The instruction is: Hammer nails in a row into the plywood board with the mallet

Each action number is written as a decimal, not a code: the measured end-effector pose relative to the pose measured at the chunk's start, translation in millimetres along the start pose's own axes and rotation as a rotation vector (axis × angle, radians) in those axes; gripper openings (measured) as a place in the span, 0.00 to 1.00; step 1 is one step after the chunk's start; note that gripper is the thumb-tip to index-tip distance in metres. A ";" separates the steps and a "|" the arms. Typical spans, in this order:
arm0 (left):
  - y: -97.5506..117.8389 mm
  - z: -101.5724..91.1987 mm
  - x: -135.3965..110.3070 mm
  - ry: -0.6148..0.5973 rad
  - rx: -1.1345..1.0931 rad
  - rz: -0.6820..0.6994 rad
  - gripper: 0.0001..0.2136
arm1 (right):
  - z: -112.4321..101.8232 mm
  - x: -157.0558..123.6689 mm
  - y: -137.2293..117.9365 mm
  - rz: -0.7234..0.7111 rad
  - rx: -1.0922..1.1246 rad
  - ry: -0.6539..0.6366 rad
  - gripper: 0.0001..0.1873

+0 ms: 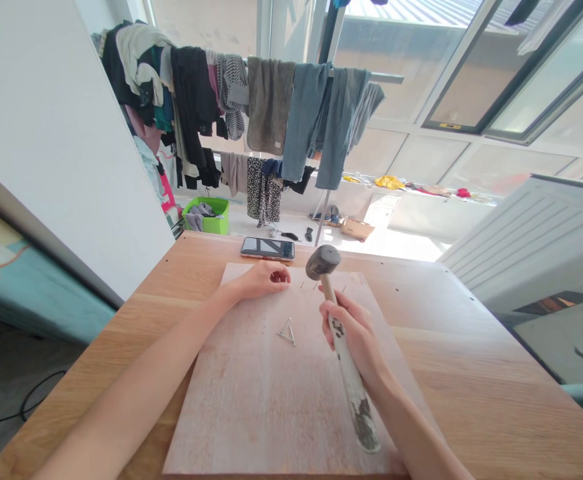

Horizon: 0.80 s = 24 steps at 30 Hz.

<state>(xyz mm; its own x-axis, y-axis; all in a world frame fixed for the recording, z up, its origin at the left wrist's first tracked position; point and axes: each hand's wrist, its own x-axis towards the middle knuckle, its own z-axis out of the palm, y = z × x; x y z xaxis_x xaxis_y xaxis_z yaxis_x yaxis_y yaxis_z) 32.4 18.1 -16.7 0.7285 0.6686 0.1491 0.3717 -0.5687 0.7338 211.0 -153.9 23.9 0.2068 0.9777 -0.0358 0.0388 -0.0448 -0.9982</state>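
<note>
My right hand [351, 320] is wrapped round the worn, paint-flaked handle of a mallet [323, 261], whose dark head is raised above the far part of a pale wooden board [261, 407]. Near the board's far edge, my left hand [264, 279] is closed in a pinch, with a thin nail [287, 280] showing at its fingertips. To the right of those fingers several nails stand upright in a row, one of them a thin nail [302, 284]. Closer to me, a few loose nails [287, 333] lie on the board in a triangle.
The board lies on a wooden table [451, 373]. A phone [267, 249] rests just past the board's far edge. Beyond the table are a drying rack with hanging jeans [306, 113] and a green basket [216, 219]. A white ribbed panel [536, 233] stands at the right.
</note>
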 end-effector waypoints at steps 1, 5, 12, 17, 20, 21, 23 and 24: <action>-0.6 -0.3 -0.2 0.005 -0.014 0.003 0.07 | 0.9 0.1 -5.3 0.004 -0.001 -0.004 0.12; -1.2 -0.8 -1.0 0.014 -0.057 0.019 0.06 | 10.6 2.3 -14.0 0.003 0.032 -0.018 0.12; -3.9 -1.9 -1.2 0.015 -0.104 0.016 0.08 | 26.3 4.9 19.2 -0.059 0.069 -0.012 0.12; -4.2 3.4 -0.5 0.058 -0.114 0.002 0.08 | 23.9 2.5 22.3 -0.040 0.116 -0.008 0.11; -3.1 7.2 -0.4 0.079 -0.119 0.004 0.08 | 24.9 1.9 20.2 -0.037 0.109 -0.026 0.10; -2.8 7.9 -0.4 0.081 -0.121 0.006 0.08 | 25.6 1.7 19.8 -0.041 0.096 -0.032 0.10; -2.5 8.5 -0.3 0.087 -0.123 0.008 0.07 | 26.9 1.4 19.4 -0.056 0.070 -0.034 0.11; -2.4 8.4 -0.2 0.088 -0.123 0.010 0.07 | 27.4 1.3 19.5 -0.067 0.064 -0.035 0.11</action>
<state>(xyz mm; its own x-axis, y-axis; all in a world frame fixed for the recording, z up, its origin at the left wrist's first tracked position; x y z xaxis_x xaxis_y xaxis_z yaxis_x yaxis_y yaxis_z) 36.1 15.3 -24.1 0.6766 0.7056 0.2109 0.2871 -0.5164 0.8068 185.2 -147.9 3.1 0.1717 0.9847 0.0304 -0.0118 0.0330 -0.9994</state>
